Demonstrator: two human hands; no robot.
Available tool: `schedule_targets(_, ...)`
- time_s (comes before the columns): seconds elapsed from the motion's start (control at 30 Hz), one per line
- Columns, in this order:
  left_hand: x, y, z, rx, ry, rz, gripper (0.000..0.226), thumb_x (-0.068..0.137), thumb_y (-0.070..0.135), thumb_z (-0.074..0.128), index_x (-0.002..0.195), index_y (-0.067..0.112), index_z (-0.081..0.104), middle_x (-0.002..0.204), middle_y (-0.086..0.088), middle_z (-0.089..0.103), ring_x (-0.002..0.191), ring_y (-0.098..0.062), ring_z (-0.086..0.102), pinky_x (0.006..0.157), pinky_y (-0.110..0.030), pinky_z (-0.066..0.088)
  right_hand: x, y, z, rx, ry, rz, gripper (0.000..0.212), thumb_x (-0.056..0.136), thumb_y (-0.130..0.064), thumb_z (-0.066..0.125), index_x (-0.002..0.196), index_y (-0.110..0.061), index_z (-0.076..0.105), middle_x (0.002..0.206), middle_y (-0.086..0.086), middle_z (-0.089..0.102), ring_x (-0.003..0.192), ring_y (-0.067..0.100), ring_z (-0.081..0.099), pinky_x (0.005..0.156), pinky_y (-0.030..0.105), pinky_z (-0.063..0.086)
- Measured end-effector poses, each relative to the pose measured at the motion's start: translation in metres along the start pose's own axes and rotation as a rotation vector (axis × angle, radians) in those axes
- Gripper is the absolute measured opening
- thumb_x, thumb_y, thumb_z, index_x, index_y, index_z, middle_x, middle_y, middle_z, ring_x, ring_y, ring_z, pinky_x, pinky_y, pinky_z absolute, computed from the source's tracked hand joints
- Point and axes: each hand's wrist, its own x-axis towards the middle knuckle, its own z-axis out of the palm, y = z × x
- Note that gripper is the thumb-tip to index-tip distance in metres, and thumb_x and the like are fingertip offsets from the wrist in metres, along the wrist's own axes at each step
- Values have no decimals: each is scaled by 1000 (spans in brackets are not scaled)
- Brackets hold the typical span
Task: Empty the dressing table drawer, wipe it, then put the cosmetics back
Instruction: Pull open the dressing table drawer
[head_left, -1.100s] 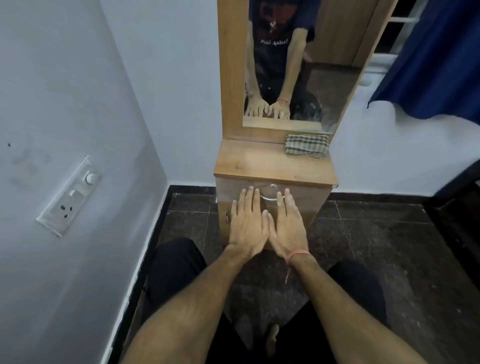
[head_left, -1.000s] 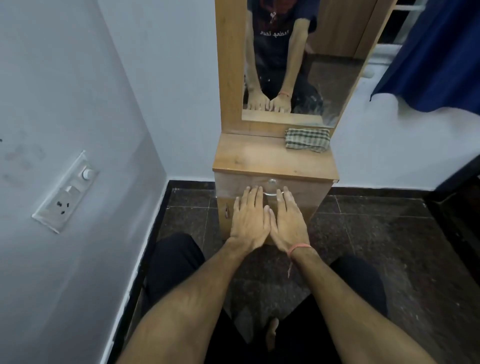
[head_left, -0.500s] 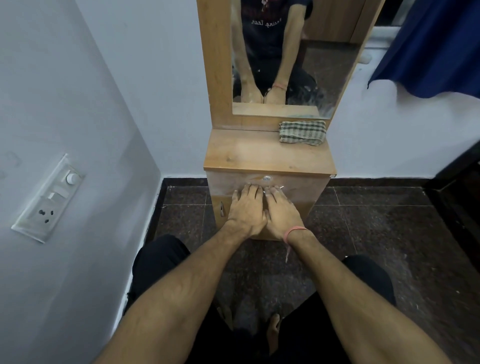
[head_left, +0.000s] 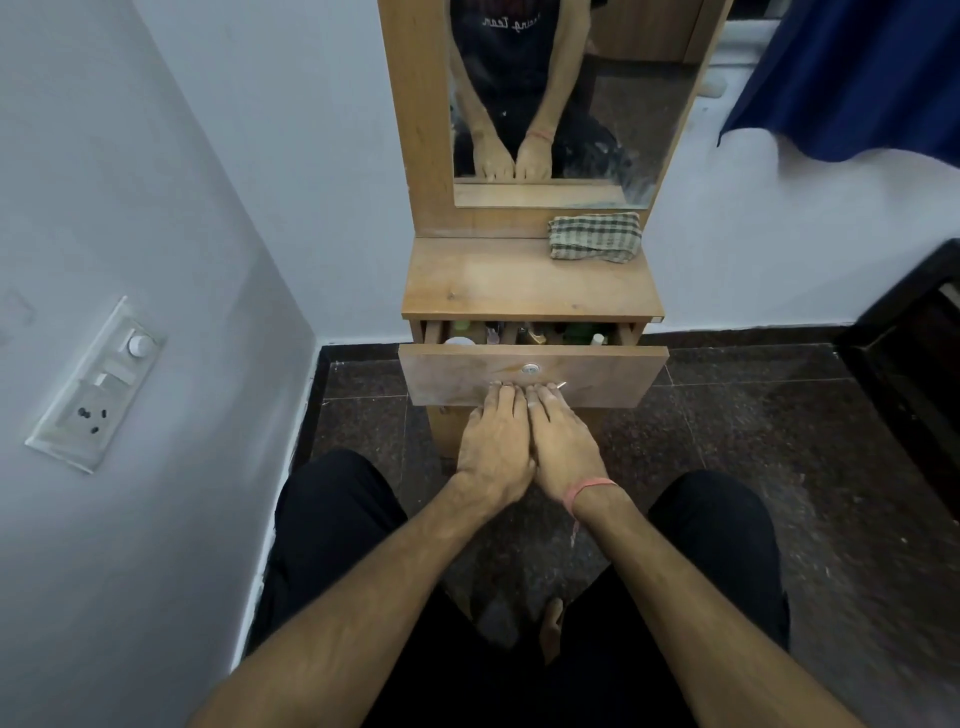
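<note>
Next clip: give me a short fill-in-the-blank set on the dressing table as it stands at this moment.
1. The drawer is partly ____.
2. The checked cloth lies on the tabletop, just below the ____.
3. Both the left hand and the right hand grip the drawer's ____.

Missing words: open; mirror; handle

Matt, scuffed wood drawer front; shiny metal lock; checked woven cloth; glossy stone floor.

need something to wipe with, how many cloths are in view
1: a green-and-cream checked cloth, folded on the right rear of the wooden dressing table top, below the mirror. Others may be hidden inside the part-open drawer.
</note>
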Motion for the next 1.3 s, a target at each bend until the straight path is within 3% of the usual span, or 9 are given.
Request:
schedule_targets(0.27,-68,12,7,-43,25,9,75,104,35,58,168,7,30,170,-13,39,164,-29,29,130,-47,36,-69,-11,8,110,-6,22,73,106,-14,57,170,-11,21,179,7,17,167,20,6,132,42,27)
schedule_targets(0.47,-106,22,9,-105,8,-3,73,103,35,58,166,8,34,169,-11,40,164,-28,28,132,-47,33,-104,-11,9,151,-42,32,74,105,-14,58,171,-13,23,179,2,17,167,15,5,132,36,25)
schedule_targets(0.7,-124,26,-2,-111,-40,-13,66,96,36,65,153,9,49,149,-8,51,146,-26,46,118,-45,46,-121,-18,-2,147,-100,60,77,100,-18,67,168,-13,31,175,5,27,165,18,15,132,36,24)
schedule_targets(0.9,-134,31,-9,-76,-97,-11,62,99,39,64,152,10,52,146,-7,51,141,-27,49,116,-46,45,-131,-23,-13,92,-161,72,75,96,-24,72,163,-16,40,169,2,37,160,20,27,128,41,33)
schedule_targets(1.07,-143,34,-6,-63,-118,-10,60,100,41,61,151,12,52,146,-5,49,139,-26,48,114,-46,44,-142,-29,-19,38,-197,95,66,97,-27,71,158,-21,46,161,-3,43,154,19,35,114,45,47)
schedule_targets(1.3,-144,33,-5,-54,-135,-8,60,100,46,64,149,13,53,144,-4,49,139,-26,49,113,-46,45,-146,-33,-21,13,-222,81,63,100,-27,68,159,-21,45,163,-2,42,156,18,33,114,43,47)
